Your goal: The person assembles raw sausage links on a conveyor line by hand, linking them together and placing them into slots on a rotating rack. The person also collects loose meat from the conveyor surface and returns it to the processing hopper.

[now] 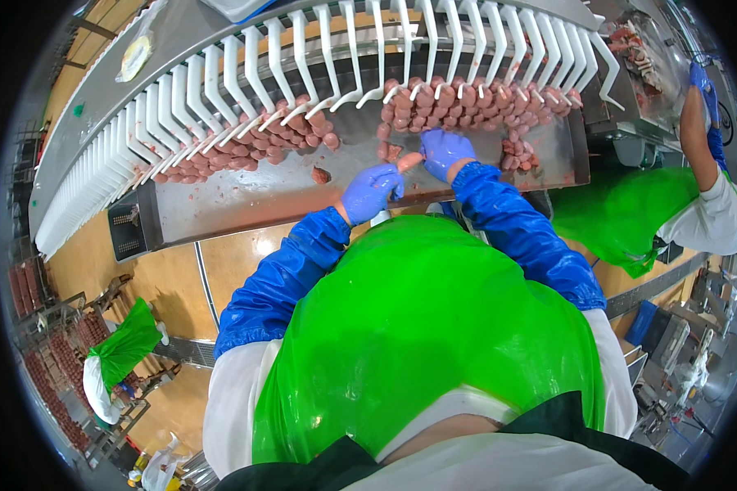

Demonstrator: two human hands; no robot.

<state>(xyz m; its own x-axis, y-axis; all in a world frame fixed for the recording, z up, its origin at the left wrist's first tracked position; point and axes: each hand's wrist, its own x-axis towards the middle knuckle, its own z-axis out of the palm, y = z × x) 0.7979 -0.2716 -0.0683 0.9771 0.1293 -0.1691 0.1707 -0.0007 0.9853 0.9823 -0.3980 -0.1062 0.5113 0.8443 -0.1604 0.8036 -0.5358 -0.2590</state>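
A short pink sausage link (410, 161) spans the gap between my two blue-gloved hands. One end sits in the pinched fingers of my left hand (372, 193). My right hand (445, 153) is closed at its other end, fingers partly hidden behind the knuckles. Just above the hands, strings of sausages (442, 110) hang in loops from a row of white hooks (354, 61). More looped sausages (254, 147) hang on the hooks to the left. Below lies a wet metal trough (254, 196) with a small reddish scrap of meat (320, 175) in it.
A loose clump of links (518, 154) lies at the trough's right part. A black crate (127, 231) stands by its left end. At the right, a co-worker in a green apron (630, 209) reaches toward a machine (639, 61). Another person (123, 352) stands near sausage racks (61, 368).
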